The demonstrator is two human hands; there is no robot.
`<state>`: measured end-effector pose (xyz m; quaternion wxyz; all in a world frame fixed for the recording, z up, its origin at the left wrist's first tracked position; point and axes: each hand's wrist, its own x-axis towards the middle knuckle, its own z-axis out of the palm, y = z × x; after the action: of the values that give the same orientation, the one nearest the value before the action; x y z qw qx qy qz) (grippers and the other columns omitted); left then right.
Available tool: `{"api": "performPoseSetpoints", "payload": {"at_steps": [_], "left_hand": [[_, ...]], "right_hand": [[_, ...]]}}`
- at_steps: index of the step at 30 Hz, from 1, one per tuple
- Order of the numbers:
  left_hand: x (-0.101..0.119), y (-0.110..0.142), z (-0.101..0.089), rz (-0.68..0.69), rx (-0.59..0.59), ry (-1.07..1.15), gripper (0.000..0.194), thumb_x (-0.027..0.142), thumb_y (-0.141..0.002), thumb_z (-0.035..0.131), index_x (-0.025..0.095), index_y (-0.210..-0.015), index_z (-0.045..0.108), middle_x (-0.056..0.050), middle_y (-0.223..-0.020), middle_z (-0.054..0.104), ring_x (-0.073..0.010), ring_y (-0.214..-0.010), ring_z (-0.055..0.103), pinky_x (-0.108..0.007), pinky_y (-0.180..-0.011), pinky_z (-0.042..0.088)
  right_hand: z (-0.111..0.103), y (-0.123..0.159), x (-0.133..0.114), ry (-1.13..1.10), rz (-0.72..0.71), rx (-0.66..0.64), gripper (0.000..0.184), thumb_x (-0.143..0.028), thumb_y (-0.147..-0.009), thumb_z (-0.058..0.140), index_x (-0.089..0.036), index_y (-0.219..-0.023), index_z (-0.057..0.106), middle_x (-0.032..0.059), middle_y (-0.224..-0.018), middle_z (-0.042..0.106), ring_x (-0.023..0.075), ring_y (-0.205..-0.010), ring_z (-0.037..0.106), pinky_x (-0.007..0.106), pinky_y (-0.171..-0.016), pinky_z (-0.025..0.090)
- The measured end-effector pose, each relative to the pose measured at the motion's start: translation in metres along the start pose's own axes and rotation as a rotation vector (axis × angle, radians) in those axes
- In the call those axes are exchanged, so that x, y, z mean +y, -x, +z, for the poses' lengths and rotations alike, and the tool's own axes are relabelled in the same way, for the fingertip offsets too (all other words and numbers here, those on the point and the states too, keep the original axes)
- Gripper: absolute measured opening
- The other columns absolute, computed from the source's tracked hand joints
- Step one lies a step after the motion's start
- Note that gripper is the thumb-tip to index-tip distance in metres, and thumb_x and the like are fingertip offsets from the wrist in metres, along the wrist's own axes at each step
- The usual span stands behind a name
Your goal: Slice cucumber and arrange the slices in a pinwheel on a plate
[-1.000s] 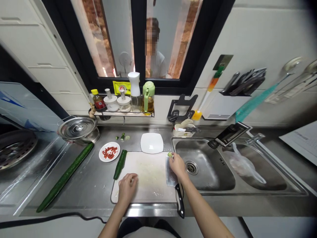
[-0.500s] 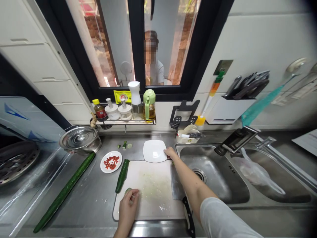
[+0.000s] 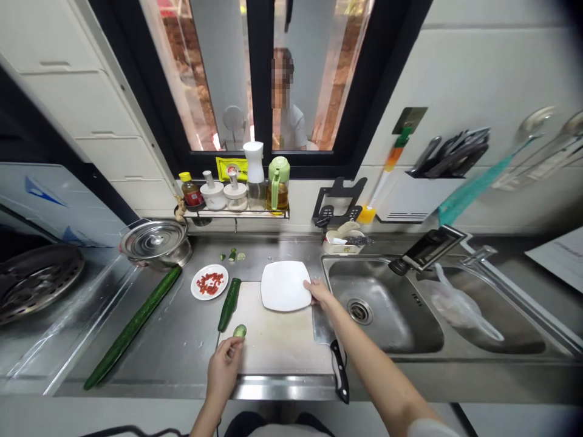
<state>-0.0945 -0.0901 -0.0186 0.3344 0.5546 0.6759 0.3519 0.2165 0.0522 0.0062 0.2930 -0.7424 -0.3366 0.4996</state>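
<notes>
My right hand (image 3: 318, 292) grips the right edge of a white square plate (image 3: 286, 285), held over the far part of the white cutting board (image 3: 277, 358). Near the board's left side, my left hand (image 3: 224, 365) is closed, its fingertips pinching a small pale-green cut piece of cucumber (image 3: 240, 331). A shorter length of cucumber (image 3: 229, 304) lies along the board's left edge. By the board's right edge rests a kitchen knife (image 3: 339, 370), its black handle toward me; my right forearm covers part of its blade.
To the left lie a long cucumber (image 3: 132, 328) and a small plate (image 3: 209, 295) of chopped red bits. Small cucumber scraps (image 3: 232, 255) sit behind. A lidded steel pot (image 3: 157, 243) stands far left; a double sink (image 3: 387, 346) is right. Seasonings line a wire rack (image 3: 237, 215).
My right hand went from the board's far right corner to the plate and has drawn it toward me over the board. My left hand shifted slightly left, and the cucumber piece shows more fully.
</notes>
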Motion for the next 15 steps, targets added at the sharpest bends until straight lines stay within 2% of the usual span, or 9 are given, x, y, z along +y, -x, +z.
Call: {"api": "performPoseSetpoints", "payload": {"at_steps": [3, 7, 10, 15], "left_hand": [[-0.004, 0.0, -0.008, 0.013, -0.021, -0.078, 0.041, 0.055, -0.079, 0.05, 0.021, -0.089, 0.07, -0.003, -0.079, 0.068, -0.017, -0.068, 0.059, -0.029, -0.07, 0.049], [-0.003, -0.005, -0.013, 0.036, -0.038, -0.202, 0.034, 0.046, -0.083, 0.048, 0.021, -0.095, 0.068, -0.004, -0.088, 0.069, -0.016, -0.069, 0.059, -0.029, -0.074, 0.047], [0.003, -0.01, -0.014, 0.028, -0.046, -0.36, 0.03, 0.038, -0.085, 0.048, 0.022, -0.101, 0.067, -0.005, -0.097, 0.068, -0.0166, -0.074, 0.061, -0.032, -0.08, 0.043], [0.014, -0.013, -0.012, 0.029, -0.06, -0.521, 0.031, 0.035, -0.088, 0.046, 0.023, -0.109, 0.066, -0.01, -0.105, 0.066, -0.025, -0.099, 0.06, -0.039, -0.087, 0.037]], "right_hand": [[0.005, 0.037, 0.03, -0.031, 0.034, -0.052, 0.024, -0.04, -0.089, 0.049, -0.018, -0.084, 0.056, 0.0005, -0.058, 0.059, 0.0126, -0.05, 0.056, 0.024, -0.05, 0.048], [0.016, 0.069, 0.059, -0.042, 0.062, -0.076, 0.025, -0.043, -0.089, 0.047, -0.019, -0.085, 0.054, 0.0051, -0.07, 0.064, 0.0159, -0.061, 0.063, 0.025, -0.055, 0.052], [0.022, 0.08, 0.07, -0.033, 0.059, -0.08, 0.025, -0.042, -0.089, 0.046, -0.019, -0.085, 0.053, 0.0073, -0.075, 0.066, 0.0172, -0.067, 0.064, 0.026, -0.057, 0.052], [0.026, 0.086, 0.076, 0.015, 0.057, -0.078, 0.027, -0.044, -0.088, 0.047, -0.018, -0.087, 0.054, 0.0094, -0.079, 0.067, 0.0193, -0.068, 0.065, 0.028, -0.056, 0.052]]}}
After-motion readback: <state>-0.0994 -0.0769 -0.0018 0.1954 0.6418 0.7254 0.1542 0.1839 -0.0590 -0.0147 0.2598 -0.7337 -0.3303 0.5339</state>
